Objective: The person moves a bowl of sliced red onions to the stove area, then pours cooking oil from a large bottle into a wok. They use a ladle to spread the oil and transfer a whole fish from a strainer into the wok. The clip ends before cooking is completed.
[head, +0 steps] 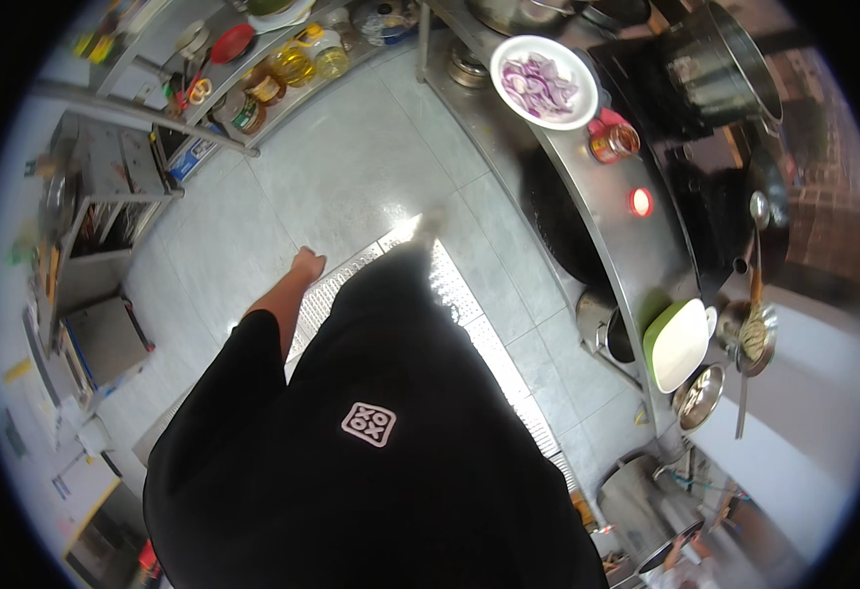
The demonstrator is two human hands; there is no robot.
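My left hand (pixel 308 263) hangs at my side over the tiled floor (pixel 268 213), near a metal floor grating (pixel 338 287). Its fingers look curled, but whether anything is inside them is hidden. My right hand is out of view. On my right, a steel counter (pixel 614 235) carries a white bowl (pixel 586 103) of sliced purple onions (pixel 536 85). Beside it stands an uncapped glass jar (pixel 610 143) of reddish contents, with a pink-red cloth (pixel 614 118) against it. A red-rimmed lid (pixel 641 202) lies farther along. A green dish with a cream interior (pixel 680 346) sits near the counter's end.
A large steel pot (pixel 717 73) stands on the stove side. Long-handled utensils (pixel 757 272) and a metal bowl (pixel 700 397) lie beyond the counter. Oil bottles (pixel 293 66) and jars fill a low shelf at upper left. Another person's hands (pixel 684 548) show at lower right.
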